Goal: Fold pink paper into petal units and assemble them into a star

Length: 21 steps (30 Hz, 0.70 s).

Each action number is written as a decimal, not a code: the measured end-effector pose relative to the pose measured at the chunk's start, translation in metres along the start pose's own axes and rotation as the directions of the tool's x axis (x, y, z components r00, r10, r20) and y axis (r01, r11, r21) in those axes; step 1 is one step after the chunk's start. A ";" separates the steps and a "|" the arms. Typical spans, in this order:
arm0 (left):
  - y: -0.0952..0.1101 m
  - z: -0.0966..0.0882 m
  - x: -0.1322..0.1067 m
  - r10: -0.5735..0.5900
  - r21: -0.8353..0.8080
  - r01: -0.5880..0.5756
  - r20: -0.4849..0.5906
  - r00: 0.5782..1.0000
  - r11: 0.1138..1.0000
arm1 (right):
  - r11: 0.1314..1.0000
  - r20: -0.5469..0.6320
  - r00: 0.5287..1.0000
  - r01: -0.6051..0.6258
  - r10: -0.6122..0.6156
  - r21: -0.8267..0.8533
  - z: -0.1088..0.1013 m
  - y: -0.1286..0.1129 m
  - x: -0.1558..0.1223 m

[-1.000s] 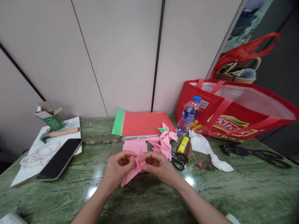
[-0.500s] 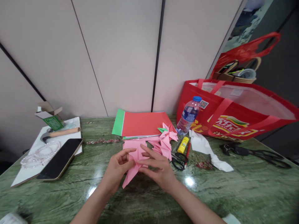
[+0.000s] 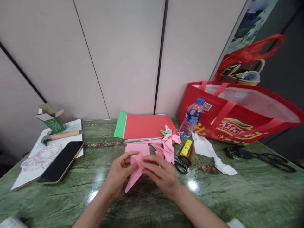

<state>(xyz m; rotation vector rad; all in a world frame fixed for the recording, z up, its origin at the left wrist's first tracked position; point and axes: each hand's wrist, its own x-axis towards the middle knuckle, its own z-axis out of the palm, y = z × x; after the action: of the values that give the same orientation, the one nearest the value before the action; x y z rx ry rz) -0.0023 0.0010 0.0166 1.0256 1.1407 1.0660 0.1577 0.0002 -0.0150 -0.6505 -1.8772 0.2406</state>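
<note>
A piece of folded pink paper (image 3: 133, 179) is held between my two hands above the front of the table. My left hand (image 3: 120, 172) grips it from the left, thumb and fingers closed on its edge. Opposite, my right hand (image 3: 163, 175) pinches the paper's right side with bent fingers; its fingertips partly cover the folds. Just beyond lie flat pink sheets (image 3: 136, 148). To their right is a pile of folded pink paper pieces (image 3: 167, 150), topped by a pink paper flower (image 3: 171, 136) with a green piece.
Red and green paper (image 3: 148, 126) lies behind. On the right are scissors (image 3: 182, 164), a yellow glue stick (image 3: 186, 148), a red pencil (image 3: 191, 156), a water bottle (image 3: 192, 118), tissue (image 3: 209, 150) and a red bag (image 3: 228, 123). A phone (image 3: 61, 162) and small sickle (image 3: 63, 135) lie left.
My right hand's fingers have drawn together from a spread pose into a pinch on the paper. My left hand has kept its grip, and the paper's tip has shifted slightly.
</note>
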 end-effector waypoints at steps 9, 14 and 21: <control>-0.005 -0.002 0.002 -0.085 -0.143 0.094 0.068 0.994 0.985 | 0.987 0.124 0.985 0.132 -0.120 -0.093 -0.005 -0.002 0.000; -0.007 -0.004 0.001 -0.110 -0.174 0.129 0.112 0.988 0.976 | 0.975 0.139 0.979 0.170 -0.151 -0.143 -0.005 -0.005 0.000; -0.006 -0.003 0.002 -0.102 -0.177 0.120 0.108 0.989 0.977 | 0.984 0.021 0.998 0.069 -0.067 -0.165 -0.003 -0.004 -0.002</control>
<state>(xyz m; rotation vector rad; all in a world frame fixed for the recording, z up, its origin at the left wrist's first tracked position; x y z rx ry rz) -0.0043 0.0019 0.0105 0.8495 0.9892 1.0004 0.1595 -0.0050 -0.0140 -0.6968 -1.9443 0.0454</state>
